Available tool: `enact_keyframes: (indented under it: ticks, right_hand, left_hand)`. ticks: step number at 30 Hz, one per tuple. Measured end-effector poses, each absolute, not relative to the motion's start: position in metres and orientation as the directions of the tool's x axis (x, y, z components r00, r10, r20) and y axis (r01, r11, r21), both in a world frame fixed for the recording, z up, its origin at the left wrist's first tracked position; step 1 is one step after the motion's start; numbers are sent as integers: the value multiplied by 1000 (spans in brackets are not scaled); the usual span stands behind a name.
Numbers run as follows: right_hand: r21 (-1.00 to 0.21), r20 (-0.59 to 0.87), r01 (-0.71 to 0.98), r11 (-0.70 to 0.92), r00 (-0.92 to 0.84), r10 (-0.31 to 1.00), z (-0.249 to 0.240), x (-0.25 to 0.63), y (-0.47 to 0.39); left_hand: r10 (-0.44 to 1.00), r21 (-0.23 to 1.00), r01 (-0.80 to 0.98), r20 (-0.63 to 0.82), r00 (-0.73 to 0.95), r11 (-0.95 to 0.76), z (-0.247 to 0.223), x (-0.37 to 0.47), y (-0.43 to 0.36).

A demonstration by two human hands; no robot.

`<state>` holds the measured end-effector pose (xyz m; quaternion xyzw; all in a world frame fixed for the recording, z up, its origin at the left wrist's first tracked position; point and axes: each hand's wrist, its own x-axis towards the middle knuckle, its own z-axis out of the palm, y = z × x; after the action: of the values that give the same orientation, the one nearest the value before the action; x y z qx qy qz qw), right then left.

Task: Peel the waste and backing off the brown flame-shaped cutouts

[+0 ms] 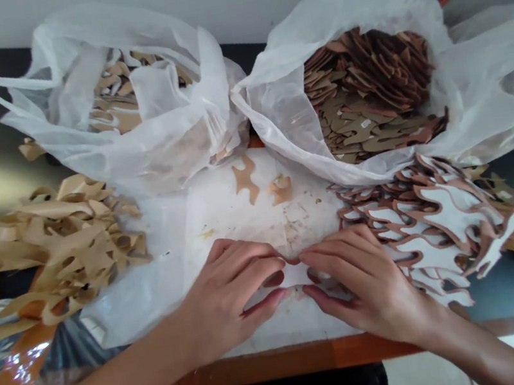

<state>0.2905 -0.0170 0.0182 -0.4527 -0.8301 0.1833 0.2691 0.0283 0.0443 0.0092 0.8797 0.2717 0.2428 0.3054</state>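
Between my two hands is a cut-out piece with a white face and brown edge (293, 274), mostly hidden by my fingers. My left hand (237, 286) grips its left side, with the thumb below and the fingers above. Opposite it, my right hand (357, 271) pinches the right side the same way. Below them lies a white sheet (221, 211) marked with small stains. Two tan scraps, a curved one (246, 180) and a smaller one (280, 189), rest on it beyond my hands.
A pile of white-faced brown cut-outs (437, 222) stands at right. Tan offcuts with holes (62, 230) heap up at left. Behind are two white plastic bags, the left bag (143, 152) holding tan pieces, the right bag (283, 110) brown ones. The wooden table edge (303, 359) runs in front.
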Motion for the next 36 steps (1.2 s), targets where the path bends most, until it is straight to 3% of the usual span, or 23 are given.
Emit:
enact_keyframes:
  ticks: [36]
  right_hand:
    - [-531,201,681,504,-476,856,15,292,-18]
  left_hand:
    - [636,602,424,188,748,-676,8,29,45]
